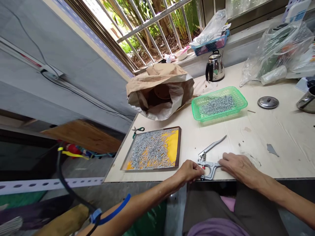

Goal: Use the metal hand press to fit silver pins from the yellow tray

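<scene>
At the table's front edge lies a grey metal hand tool (210, 168) with a spring and a long lever raised toward the back right. My left hand (189, 171) is closed at the tool's left end, its fingertips pinching something too small to make out beside a red part. My right hand (237, 167) rests on the table with its fingers together around the end of the tool's handle. Left of the tool, a shallow tray (179, 147) with a yellow bottom holds several small silvery pieces. A green basket (238, 109) behind the tool holds several similar pieces.
Green-handled scissors (140, 129) lie behind the tray. An open brown paper bag (159, 75) stands at the back left. Farther right are a metal kettle (216, 68), a round lid (268, 102), a metal pot (307, 101) and plastic bags (273, 52).
</scene>
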Demonstrator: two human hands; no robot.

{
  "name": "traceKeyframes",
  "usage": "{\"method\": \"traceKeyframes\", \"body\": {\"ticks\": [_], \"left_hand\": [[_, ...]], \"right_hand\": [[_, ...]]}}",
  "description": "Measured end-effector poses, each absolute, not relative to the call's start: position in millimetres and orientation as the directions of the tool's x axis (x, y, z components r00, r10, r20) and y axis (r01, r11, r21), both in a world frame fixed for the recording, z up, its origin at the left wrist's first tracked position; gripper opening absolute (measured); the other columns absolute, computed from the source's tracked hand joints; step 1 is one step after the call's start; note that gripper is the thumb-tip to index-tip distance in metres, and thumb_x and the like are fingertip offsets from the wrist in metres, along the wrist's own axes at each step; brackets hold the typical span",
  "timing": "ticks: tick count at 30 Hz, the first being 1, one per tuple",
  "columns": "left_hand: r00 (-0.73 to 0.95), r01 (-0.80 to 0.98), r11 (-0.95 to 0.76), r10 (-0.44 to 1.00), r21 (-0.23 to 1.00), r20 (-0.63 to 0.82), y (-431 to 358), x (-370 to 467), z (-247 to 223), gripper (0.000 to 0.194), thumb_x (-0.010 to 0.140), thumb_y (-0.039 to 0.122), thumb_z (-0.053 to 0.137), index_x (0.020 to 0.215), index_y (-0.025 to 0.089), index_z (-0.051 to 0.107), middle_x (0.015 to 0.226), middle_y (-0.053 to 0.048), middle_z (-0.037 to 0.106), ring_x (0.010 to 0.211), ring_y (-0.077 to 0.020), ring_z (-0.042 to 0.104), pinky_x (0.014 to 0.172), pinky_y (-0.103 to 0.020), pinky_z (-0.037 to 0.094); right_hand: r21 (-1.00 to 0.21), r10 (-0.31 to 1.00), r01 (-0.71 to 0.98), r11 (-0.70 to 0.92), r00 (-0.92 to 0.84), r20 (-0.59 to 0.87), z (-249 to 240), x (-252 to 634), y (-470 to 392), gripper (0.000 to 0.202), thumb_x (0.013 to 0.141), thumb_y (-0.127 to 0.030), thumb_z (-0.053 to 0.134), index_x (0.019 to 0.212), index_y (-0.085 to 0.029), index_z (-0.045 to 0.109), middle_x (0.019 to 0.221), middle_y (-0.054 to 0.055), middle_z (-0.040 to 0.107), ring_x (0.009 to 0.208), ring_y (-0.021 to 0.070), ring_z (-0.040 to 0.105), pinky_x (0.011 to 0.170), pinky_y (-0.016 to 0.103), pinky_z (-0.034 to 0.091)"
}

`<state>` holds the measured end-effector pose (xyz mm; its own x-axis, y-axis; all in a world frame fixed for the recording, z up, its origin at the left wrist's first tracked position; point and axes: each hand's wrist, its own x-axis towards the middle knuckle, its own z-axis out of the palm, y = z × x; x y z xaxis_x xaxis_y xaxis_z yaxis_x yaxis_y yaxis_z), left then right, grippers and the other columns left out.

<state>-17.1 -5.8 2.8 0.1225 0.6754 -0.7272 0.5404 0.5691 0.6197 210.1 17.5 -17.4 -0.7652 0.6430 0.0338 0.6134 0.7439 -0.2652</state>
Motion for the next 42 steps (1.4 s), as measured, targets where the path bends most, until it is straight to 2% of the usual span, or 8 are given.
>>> {"method": "traceKeyframes", "body": {"ticks": [2, 5, 10, 21, 27, 31, 36, 42], "left_hand": [[0.119, 0.549, 0.565, 0.677, 0.616, -0.727, -5.8, -17.6, 1.7, 0.037, 0.06, 0.045, 0.06, 0.043, 0.018, 0.042, 0.035, 0.007, 0.036, 0.034, -0.0045, 0.029, 0.038, -0.022, 0.017], [0.118, 0.56, 0.562, 0.673, 0.609, -0.73, -5.6, -19.1, -0.7, 0.036, 0.06, 0.045, 0.06, 0.043, 0.018, 0.043, 0.035, 0.007, 0.037, 0.034, -0.0049, 0.03, 0.038, -0.022, 0.018], [0.117, 0.553, 0.582, 0.654, 0.596, -0.747, -4.9, -18.6, 0.9, 0.035, 0.058, 0.046, 0.061, 0.045, 0.018, 0.044, 0.037, 0.007, 0.038, 0.035, -0.0051, 0.031, 0.038, -0.021, 0.02], [0.054, 0.621, 0.57, 0.654, 0.538, -0.755, -10.4, -19.7, 0.0, 0.034, 0.07, 0.043, 0.06, 0.052, 0.017, 0.049, 0.041, 0.007, 0.04, 0.039, -0.0075, 0.036, 0.042, -0.022, 0.028], [0.218, 0.865, -0.102, 0.958, 0.492, -0.185, -12.3, -2.1, 4.6, 0.013, 0.081, 0.028, 0.06, 0.086, 0.017, 0.065, 0.092, -0.005, 0.063, 0.088, -0.0197, 0.058, 0.077, -0.03, 0.047], [0.503, 0.815, -0.449, 0.862, 0.367, -0.063, 7.6, 21.4, -3.8, 0.055, 0.073, 0.03, 0.074, 0.121, 0.016, 0.05, 0.127, -0.013, 0.052, 0.113, -0.0281, 0.048, 0.095, -0.042, 0.044], [0.586, 0.798, -0.531, 0.794, 0.285, -0.161, 26.9, 32.1, -5.8, 0.066, 0.073, 0.038, 0.074, 0.125, 0.013, 0.042, 0.116, -0.014, 0.055, 0.102, -0.0286, 0.051, 0.088, -0.043, 0.047], [0.547, 0.805, -0.484, 0.83, 0.344, -0.112, 28.7, 33.7, -13.6, 0.015, 0.086, 0.031, 0.06, 0.094, 0.018, 0.057, 0.093, -0.005, 0.058, 0.092, -0.0221, 0.052, 0.079, -0.035, 0.046]], "right_hand": [[-0.284, 0.654, 0.615, 0.736, -0.754, 0.061, -20.3, 213.5, 23.7, 0.02, 0.084, -0.031, 0.059, 0.103, -0.023, 0.058, 0.106, 0.008, 0.06, 0.092, 0.0222, 0.056, 0.07, 0.033, 0.043], [-0.275, 0.68, 0.642, 0.716, -0.731, 0.063, -23.3, 216.3, 40.0, 0.073, 0.069, -0.048, 0.072, 0.131, -0.02, 0.046, 0.139, 0.019, 0.042, 0.125, 0.0367, 0.038, 0.093, 0.05, 0.038], [-0.261, 0.646, 0.65, 0.714, -0.755, -0.115, -13.8, 210.8, 66.1, 0.102, 0.056, -0.058, 0.075, 0.139, -0.011, 0.038, 0.141, 0.023, 0.039, 0.134, 0.042, 0.025, 0.104, 0.059, 0.023], [-0.284, 0.679, 0.661, 0.695, -0.733, -0.047, -1.4, 208.4, 56.5, 0.071, 0.06, -0.046, 0.079, 0.117, -0.012, 0.055, 0.108, 0.014, 0.06, 0.1, 0.0304, 0.053, 0.093, 0.047, 0.038], [-0.28, 0.707, 0.697, 0.66, -0.702, -0.081, 4.0, 203.2, 47.6, 0.044, 0.064, -0.036, 0.079, 0.098, -0.015, 0.06, 0.097, 0.009, 0.06, 0.087, 0.0245, 0.053, 0.077, 0.036, 0.044], [-0.287, 0.713, 0.696, 0.658, -0.698, -0.06, 3.2, 207.7, 41.8, 0.042, 0.068, -0.03, 0.077, 0.103, -0.015, 0.058, 0.097, 0.008, 0.061, 0.087, 0.023, 0.053, 0.076, 0.035, 0.044], [-0.261, 0.714, 0.694, 0.671, -0.699, -0.024, 1.9, 222.5, 42.7, 0.059, 0.06, -0.029, 0.082, 0.109, -0.014, 0.055, 0.098, 0.009, 0.06, 0.088, 0.0242, 0.053, 0.073, 0.034, 0.045], [-0.193, 0.719, 0.696, 0.692, -0.69, 0.087, -10.1, 221.7, 36.0, 0.009, 0.08, -0.013, 0.061, 0.08, -0.02, 0.055, 0.08, 0.003, 0.059, 0.076, 0.019, 0.052, 0.067, 0.031, 0.04]]}}
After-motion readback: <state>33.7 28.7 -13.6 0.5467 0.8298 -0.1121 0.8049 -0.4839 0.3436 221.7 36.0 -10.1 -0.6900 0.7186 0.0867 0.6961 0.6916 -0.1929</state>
